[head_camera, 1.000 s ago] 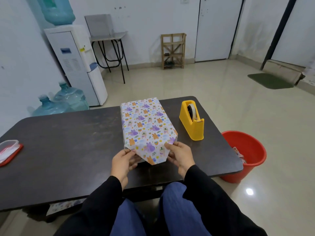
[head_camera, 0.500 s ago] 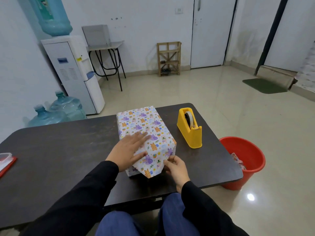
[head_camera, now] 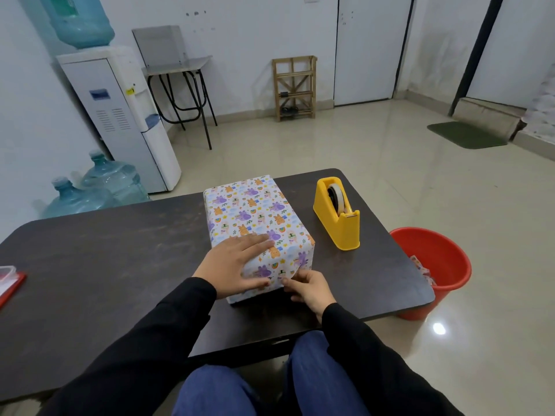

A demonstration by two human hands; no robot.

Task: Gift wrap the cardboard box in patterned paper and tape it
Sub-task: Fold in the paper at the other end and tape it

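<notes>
Glossy patterned paper (head_camera: 264, 202), white with small purple, orange and blue cartoon figures, covers the box (head_camera: 240, 219) on every face we can see. The box is a rectangular block lying flat on the table (head_camera: 105, 265), right of the middle, its long axis running from the near edge toward the far edge. Creases along its top edges look sharp.

Left hand (head_camera: 234, 262): spread flat on the near part of the top face, fingers straight and pressing down, thumb lying along the near end face.

Right hand (head_camera: 309, 288): at the lower near corner of the box, fingers curled, thumb and fingertips pinching a fold of the paper against the near end face. The fold runs diagonally up toward the right corner.

Table surface: dark, matte, faintly scuffed, with rounded corners.

A yellow plastic tape dispenser (head_camera: 338, 219), wedge-shaped with a roll of tape (head_camera: 336, 195) in its slot, stands just right of the box, apart from it, toward the far right corner.

A clear container with a red rim (head_camera: 9, 280) sits at the left edge, partly out of view.

On the tiled floor by the right edge stands a round red plastic bucket (head_camera: 432, 265); paper scraps show inside.
</notes>
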